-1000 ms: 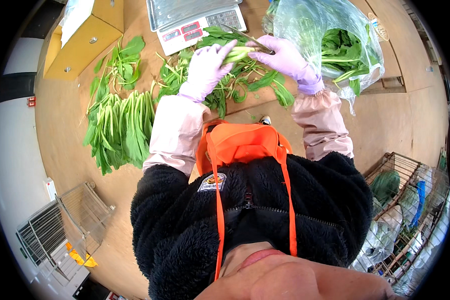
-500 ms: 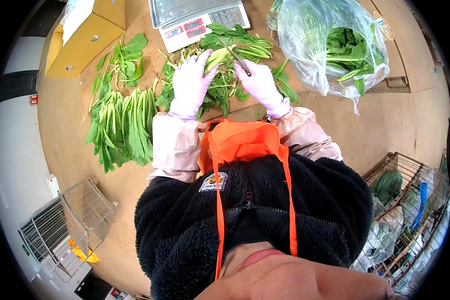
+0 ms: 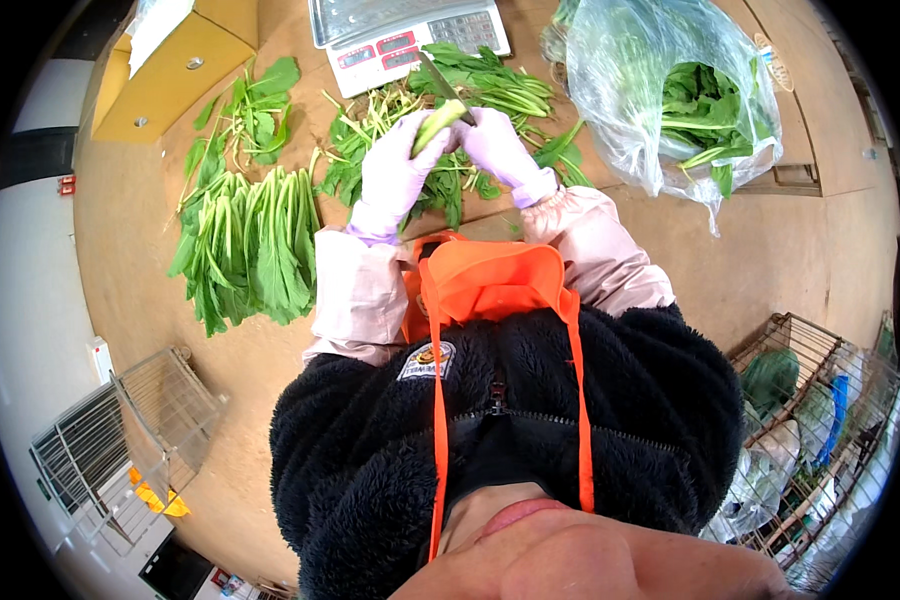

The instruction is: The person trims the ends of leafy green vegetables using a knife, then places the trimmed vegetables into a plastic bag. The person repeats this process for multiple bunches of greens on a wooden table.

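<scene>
My left hand [image 3: 394, 165], in a pale purple glove, is closed around a leafy-green stalk [image 3: 434, 128] whose thick pale end points up and to the right. My gloved right hand [image 3: 497, 152] grips a knife [image 3: 436, 76], its blade slanting up and left right beside the stalk's end. Both hands almost meet above a loose heap of leafy greens [image 3: 485, 80] with stems and trimmings. To the left lies a neat row of greens [image 3: 260, 245], stems away from me and leaves toward me. Several loose leaves [image 3: 265, 115] are scattered beyond that row.
A white digital scale [image 3: 420, 30] stands behind the heap. At the right is a clear plastic bag [image 3: 615, 110] full of greens. A yellow cardboard box [image 3: 175, 75] sits at the far left. Wire baskets [image 3: 785, 385] with bagged produce stand low right, and a wire rack [image 3: 100, 430] low left.
My right hand has moved left toward my left hand, bringing the knife up against the stalk. The stalk's thick end now shows between my hands.
</scene>
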Demonstrator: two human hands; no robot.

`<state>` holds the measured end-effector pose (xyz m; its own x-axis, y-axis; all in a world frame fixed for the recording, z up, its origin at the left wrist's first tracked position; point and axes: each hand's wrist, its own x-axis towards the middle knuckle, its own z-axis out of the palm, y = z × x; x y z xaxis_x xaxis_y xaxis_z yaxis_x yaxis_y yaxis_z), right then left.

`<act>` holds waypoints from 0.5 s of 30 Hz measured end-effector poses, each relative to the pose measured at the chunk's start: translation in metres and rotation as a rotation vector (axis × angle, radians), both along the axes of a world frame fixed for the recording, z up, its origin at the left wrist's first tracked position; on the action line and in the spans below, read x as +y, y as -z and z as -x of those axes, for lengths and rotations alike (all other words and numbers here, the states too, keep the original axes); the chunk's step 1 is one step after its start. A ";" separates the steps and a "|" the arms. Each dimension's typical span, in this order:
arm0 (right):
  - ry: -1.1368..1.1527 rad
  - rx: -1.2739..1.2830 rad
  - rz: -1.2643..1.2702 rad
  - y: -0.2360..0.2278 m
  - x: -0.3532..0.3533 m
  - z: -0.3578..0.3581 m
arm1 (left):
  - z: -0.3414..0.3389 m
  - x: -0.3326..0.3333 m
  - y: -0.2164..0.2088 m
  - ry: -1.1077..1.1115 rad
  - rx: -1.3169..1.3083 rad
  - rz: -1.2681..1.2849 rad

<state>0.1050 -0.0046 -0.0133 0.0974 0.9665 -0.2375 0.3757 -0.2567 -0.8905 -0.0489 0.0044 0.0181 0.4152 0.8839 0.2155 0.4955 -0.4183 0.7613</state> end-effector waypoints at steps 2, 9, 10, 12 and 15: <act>0.025 0.143 0.088 -0.007 -0.002 -0.001 | 0.014 0.009 0.000 0.087 -0.327 0.348; -0.019 0.504 -0.199 -0.038 0.001 0.003 | 0.038 0.020 -0.011 0.202 -0.719 0.727; -0.036 0.478 -0.188 -0.042 0.005 0.005 | 0.041 0.022 -0.008 0.207 -0.734 0.762; -0.064 0.418 -0.161 -0.045 0.014 0.004 | 0.039 0.023 -0.013 0.198 -0.794 0.811; -0.093 0.032 -0.348 -0.047 0.014 0.006 | 0.043 0.025 -0.012 0.181 -0.901 0.867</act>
